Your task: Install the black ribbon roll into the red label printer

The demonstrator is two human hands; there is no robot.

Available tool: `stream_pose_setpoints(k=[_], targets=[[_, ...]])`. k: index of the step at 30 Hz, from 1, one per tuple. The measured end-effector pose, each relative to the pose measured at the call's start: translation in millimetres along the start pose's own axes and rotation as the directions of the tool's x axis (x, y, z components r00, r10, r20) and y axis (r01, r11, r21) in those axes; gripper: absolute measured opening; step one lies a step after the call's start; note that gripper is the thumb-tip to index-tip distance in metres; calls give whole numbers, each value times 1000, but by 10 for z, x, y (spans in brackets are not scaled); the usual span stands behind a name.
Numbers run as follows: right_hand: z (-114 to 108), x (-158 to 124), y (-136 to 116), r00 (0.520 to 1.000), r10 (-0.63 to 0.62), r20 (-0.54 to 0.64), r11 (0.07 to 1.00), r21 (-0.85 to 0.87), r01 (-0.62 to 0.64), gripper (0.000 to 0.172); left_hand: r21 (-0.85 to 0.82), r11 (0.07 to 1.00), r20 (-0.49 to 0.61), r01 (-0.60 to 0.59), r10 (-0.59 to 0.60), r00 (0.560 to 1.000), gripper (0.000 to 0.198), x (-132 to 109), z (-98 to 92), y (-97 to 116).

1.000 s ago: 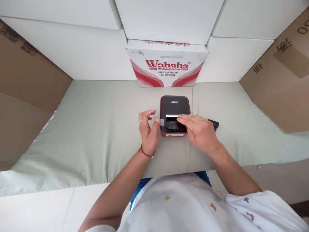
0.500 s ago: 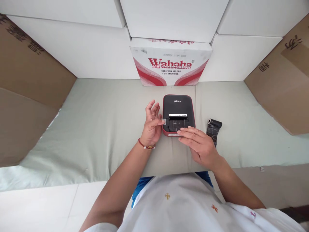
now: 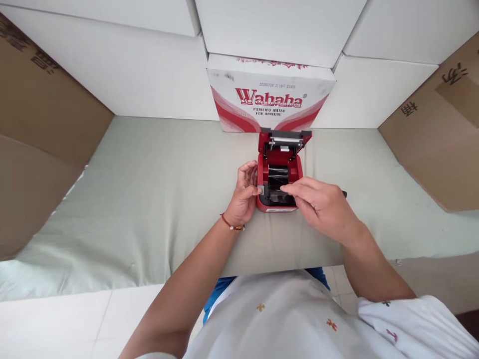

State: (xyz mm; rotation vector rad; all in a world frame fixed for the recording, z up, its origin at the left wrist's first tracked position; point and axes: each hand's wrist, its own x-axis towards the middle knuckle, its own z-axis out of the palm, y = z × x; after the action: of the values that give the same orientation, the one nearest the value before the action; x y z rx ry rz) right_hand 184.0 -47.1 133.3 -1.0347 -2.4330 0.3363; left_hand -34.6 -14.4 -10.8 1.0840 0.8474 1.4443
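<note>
A small red and black label printer (image 3: 279,172) stands on the pale green cloth, its lid (image 3: 285,138) swung up and back, showing a black roll inside. My left hand (image 3: 245,197) grips the printer's left side, thumb pressed on a grey side button. My right hand (image 3: 324,207) reaches over the front of the open bay, fingertips pinched at the black roll's edge. A second black ribbon roll (image 3: 343,193) lies just right of the printer, mostly hidden behind my right hand.
A white and red Wahaha water carton (image 3: 271,97) stands directly behind the printer. White boxes (image 3: 123,75) wall the back; brown cardboard boxes (image 3: 41,124) flank left and right (image 3: 437,124). The cloth-covered table (image 3: 149,199) ends at my waist.
The printer's lid, closed before, has sprung up and back. My left thumb stays on the side button. My right hand moved from the front edge up into the open bay.
</note>
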Motion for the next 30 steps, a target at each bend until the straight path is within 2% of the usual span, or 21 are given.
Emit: stream_pose_setpoints(k=[2, 4, 6, 11, 15, 17, 20, 24, 27, 30], targets=[[-9, 82, -49, 990, -77, 122, 994, -73, 87, 38, -6, 1000, 17, -12, 12, 1000, 62, 12, 0, -9], [28, 92, -103, 970, -166, 177, 979, -89, 184, 38, -32, 999, 17, -9, 10, 1000, 62, 23, 8, 0], [80, 35, -139, 967, -208, 146, 971, -87, 222, 38, -93, 996, 10, 9, -8, 1000, 65, 31, 33, 31], [178, -188, -151, 979, -201, 17, 977, -74, 202, 44, -294, 953, -20, 72, -81, 996, 68, 41, 146, 162], [265, -285, -164, 984, -174, -46, 984, -51, 172, 52, -315, 944, -89, 96, -130, 987, 60, 6, 228, 260], [320, -312, -174, 986, -147, -82, 989, -46, 144, 54, -257, 964, -150, 64, -105, 983, 56, -40, 252, 317], [396, -346, -173, 981, -131, -145, 991, -59, 123, 52, -26, 999, -253, -37, 30, 967, 49, -150, 284, 438], [448, -394, -156, 977, -139, -162, 990, -23, 137, 47, 314, 947, -388, -65, 190, 902, 5, -366, 399, 611], [437, -429, -163, 974, -151, -168, 989, -21, 149, 41, 353, 935, -402, -18, 170, 900, 13, -516, 527, 651], [376, -419, -138, 970, -165, -179, 986, -1, 167, 38, 253, 967, -412, 33, 77, 908, 41, -574, 602, 601]])
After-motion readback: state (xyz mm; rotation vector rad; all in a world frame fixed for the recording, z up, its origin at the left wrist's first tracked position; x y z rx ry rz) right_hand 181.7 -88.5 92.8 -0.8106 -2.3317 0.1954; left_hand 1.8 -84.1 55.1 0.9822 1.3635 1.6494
